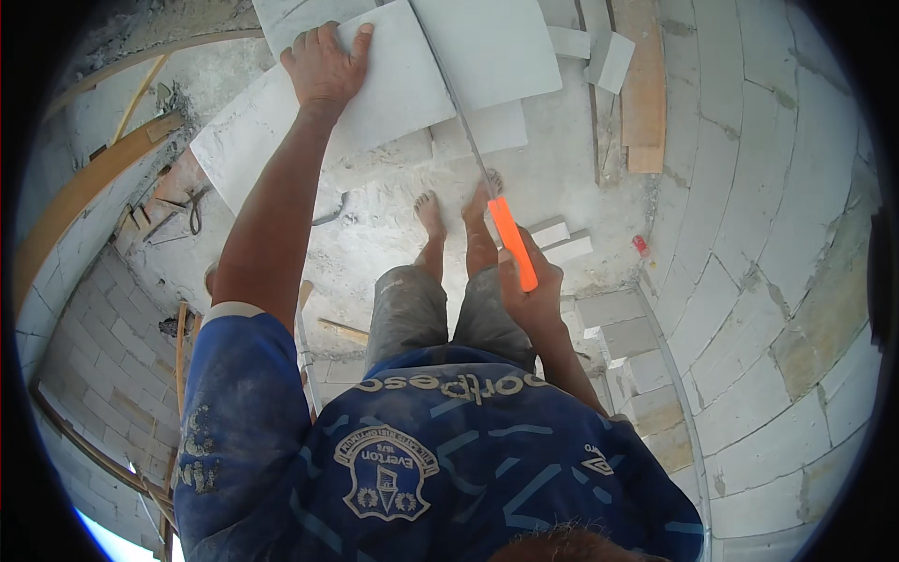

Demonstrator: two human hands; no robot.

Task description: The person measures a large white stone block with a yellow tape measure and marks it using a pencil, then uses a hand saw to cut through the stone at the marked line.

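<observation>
My left hand (324,64) rests flat on a large pale lightweight concrete block (398,89), thumb and fingers apart. My right hand (538,298) is wrapped round the orange handle of a handsaw (507,229), low in front of my right thigh. From there the long thin blade slants up and left along the block's right edge. Another pale slab-like face (501,51) lies right of the blade. Whether the blade runs in a cut or in a gap between two blocks I cannot tell. The blade's far end passes out of the picture.
My bare feet (429,211) stand on the dusty floor close to the block. Small block offcuts (567,245) lie right of my legs. Wooden planks (643,84) lie at the far right, beside a block wall (749,187). Timber boards (89,201) curve along the left.
</observation>
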